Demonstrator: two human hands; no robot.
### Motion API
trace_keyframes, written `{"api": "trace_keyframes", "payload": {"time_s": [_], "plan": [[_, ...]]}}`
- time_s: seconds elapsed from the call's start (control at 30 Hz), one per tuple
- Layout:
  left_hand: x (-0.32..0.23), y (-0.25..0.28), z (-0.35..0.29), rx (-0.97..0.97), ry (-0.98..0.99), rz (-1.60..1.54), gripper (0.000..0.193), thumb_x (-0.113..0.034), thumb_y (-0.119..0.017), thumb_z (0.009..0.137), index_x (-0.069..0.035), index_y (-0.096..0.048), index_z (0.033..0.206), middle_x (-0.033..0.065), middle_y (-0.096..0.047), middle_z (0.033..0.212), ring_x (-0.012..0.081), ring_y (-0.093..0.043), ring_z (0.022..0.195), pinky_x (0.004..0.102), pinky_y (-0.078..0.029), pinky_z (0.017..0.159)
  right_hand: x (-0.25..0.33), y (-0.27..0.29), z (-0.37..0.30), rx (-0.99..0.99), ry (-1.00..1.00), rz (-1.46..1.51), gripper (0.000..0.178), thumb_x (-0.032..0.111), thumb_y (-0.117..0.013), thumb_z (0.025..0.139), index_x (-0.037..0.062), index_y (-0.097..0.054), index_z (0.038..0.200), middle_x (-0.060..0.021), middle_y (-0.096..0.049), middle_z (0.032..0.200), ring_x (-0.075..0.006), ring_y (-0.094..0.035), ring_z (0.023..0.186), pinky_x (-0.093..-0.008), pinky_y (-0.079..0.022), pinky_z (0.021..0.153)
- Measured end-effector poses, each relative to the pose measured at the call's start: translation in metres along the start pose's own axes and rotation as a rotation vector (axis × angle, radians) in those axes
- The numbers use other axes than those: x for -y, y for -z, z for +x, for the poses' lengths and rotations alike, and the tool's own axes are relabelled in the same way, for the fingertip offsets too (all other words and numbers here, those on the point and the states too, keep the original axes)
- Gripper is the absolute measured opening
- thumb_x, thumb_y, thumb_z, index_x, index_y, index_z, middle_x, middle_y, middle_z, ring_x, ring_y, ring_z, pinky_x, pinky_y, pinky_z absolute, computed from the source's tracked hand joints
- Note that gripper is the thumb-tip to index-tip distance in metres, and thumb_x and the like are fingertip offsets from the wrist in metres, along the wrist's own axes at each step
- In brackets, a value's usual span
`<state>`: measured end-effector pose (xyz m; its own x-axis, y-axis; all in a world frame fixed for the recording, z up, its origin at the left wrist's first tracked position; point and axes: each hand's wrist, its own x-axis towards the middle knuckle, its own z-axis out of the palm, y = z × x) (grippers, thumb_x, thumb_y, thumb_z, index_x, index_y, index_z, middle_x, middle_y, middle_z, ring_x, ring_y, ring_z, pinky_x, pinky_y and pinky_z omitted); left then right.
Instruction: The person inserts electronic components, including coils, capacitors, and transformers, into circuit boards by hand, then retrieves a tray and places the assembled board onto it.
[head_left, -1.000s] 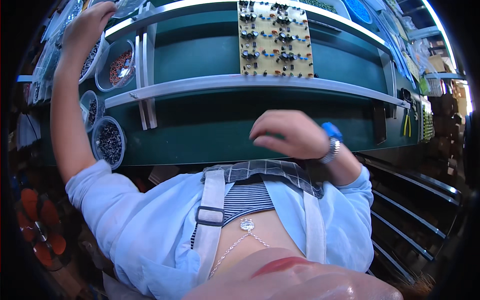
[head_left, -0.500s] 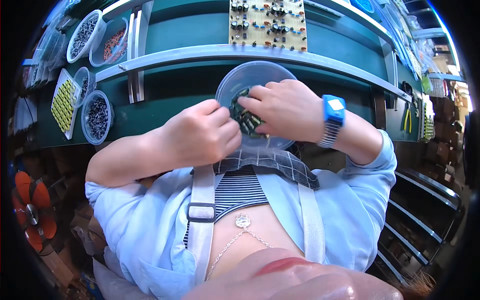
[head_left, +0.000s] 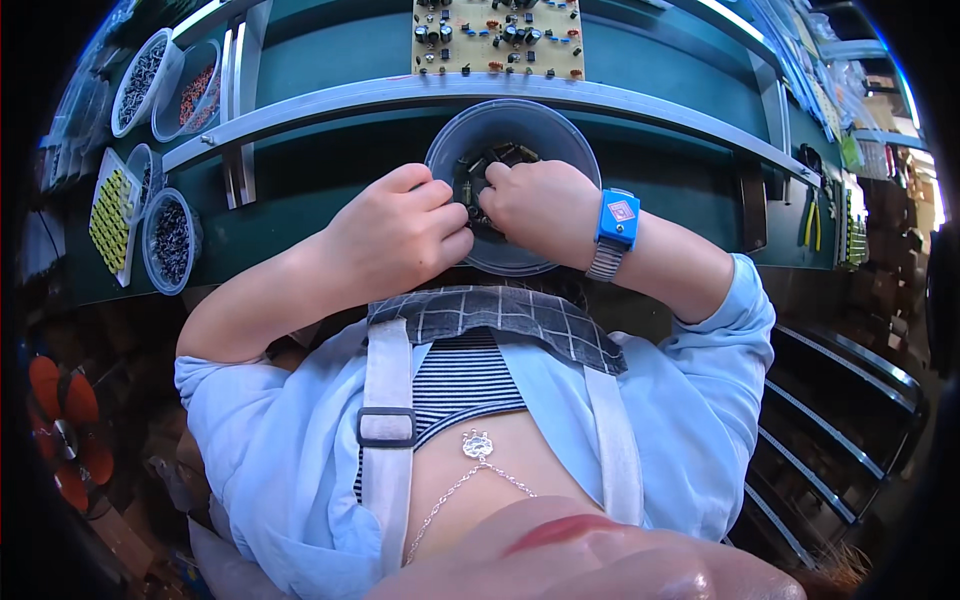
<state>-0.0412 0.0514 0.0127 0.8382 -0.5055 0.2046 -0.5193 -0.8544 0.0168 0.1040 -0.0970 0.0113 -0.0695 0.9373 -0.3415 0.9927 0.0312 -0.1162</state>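
Observation:
A round translucent plastic tub (head_left: pixel 572 140) stands in front of me at the bench edge. Inside it lie many small dark cylindrical parts (head_left: pixel 505 156) with pale stripes, which look like capacitors. My right hand (head_left: pixel 540 208), with a blue wrist strap (head_left: pixel 619 218) on its wrist, reaches over the tub's right side, its bent fingers closed down among the parts. At the tub's left rim, my left hand (head_left: pixel 408 222) has its fingers curled together, fingertips turned toward the parts. Whatever either hand pinches is hidden behind the fingers.
Beyond the tub a metal rail (head_left: pixel 350 103) crosses the green bench, with a populated circuit board (head_left: pixel 497 40) behind it. To the left stand tubs of small parts (head_left: pixel 172 240) and a tray of yellow components (head_left: pixel 115 220). Yellow-handled pliers (head_left: pixel 812 222) lie at the right.
My right hand has shifted left within the tub, its fingers more gathered. The left hand stays curled at the left rim. The whole view has shifted slightly.

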Motion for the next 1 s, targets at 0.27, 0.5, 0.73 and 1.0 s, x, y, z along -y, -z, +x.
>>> {"api": "trace_keyframes", "payload": {"time_s": [0.27, 0.5, 0.73, 1.0], "plan": [[0.006, 0.015, 0.002, 0.02, 0.014, -0.149, 0.003, -0.012, -0.062, 0.075, -0.01, -0.063, 0.078, 0.0013, -0.06, 0.078, 0.0172, -0.059, 0.083, 0.031, -0.043, 0.082, -0.011, 0.012, -0.01, -0.322, 0.15, 0.124, 0.018, 0.005, -0.061, 0.079, 0.0031, -0.065, 0.097, -0.0122, -0.064, 0.091, -0.0258, -0.066, 0.08, -0.0308, -0.053, 0.068], [0.013, 0.022, 0.029, 0.036, 0.047, -0.427, 0.022, -0.011, -0.069, 0.074, -0.006, -0.064, 0.095, 0.0064, -0.063, 0.096, 0.0226, -0.06, 0.094, 0.0341, -0.048, 0.081, -0.071, 0.018, -0.041, -0.777, -0.053, 0.76, 0.028, 0.006, -0.063, 0.086, 0.0012, -0.061, 0.114, -0.009, -0.067, 0.099, -0.0163, -0.065, 0.087, -0.0255, -0.052, 0.077], [0.01, -0.033, 0.07, 0.023, 0.076, -0.278, 0.025, -0.009, -0.064, 0.079, -0.003, -0.063, 0.103, 0.0121, -0.06, 0.103, 0.0251, -0.059, 0.1, 0.0339, -0.051, 0.083, -0.101, 0.01, -0.032, -0.778, -0.201, 1.06, 0.025, 0.012, -0.059, 0.092, -0.0006, -0.062, 0.113, -0.01, -0.067, 0.099, -0.0156, -0.065, 0.092, -0.0257, -0.053, 0.08], [0.016, -0.022, 0.076, 0.37, 0.157, -0.32, 0.022, -0.007, -0.062, 0.079, -0.002, -0.063, 0.1, 0.0131, -0.062, 0.1, 0.0264, -0.062, 0.097, 0.0335, -0.054, 0.078, -0.126, 0.003, -0.03, -0.86, -0.109, 0.951, 0.023, 0.015, -0.062, 0.09, 0.0014, -0.064, 0.108, -0.0097, -0.067, 0.095, -0.0166, -0.066, 0.085, -0.0258, -0.054, 0.074]]}}
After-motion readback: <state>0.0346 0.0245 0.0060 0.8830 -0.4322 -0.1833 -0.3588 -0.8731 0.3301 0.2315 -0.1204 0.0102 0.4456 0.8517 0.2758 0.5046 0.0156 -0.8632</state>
